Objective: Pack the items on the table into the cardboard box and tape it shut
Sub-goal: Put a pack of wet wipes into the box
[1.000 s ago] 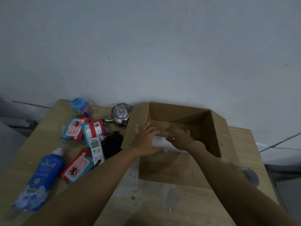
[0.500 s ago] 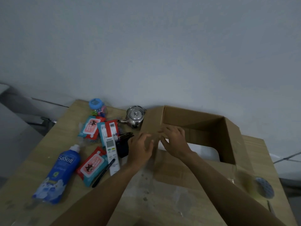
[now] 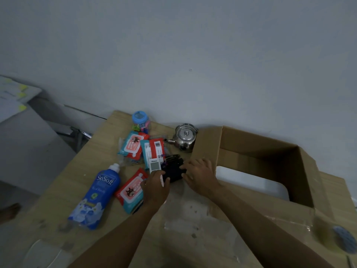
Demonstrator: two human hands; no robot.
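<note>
Cardboard box (image 3: 255, 151) right on table (image 3: 81, 175), kettle (image 3: 185, 137) just left (touching?), bottle (image 3: 96, 196) far left

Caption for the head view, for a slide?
Left hand and right hand at a black item beside the open cardboard box.

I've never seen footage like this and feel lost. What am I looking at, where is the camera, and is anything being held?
There is no machine here, only a person's two bare hands, filmed from a head-worn camera looking down. On the wooden table lie a blue bottle, wipe packs, a remote, a kettle, a jar and an open cardboard box with a white object inside. The left hand and right hand both touch a black item. Whether they grip it is unclear.
</note>
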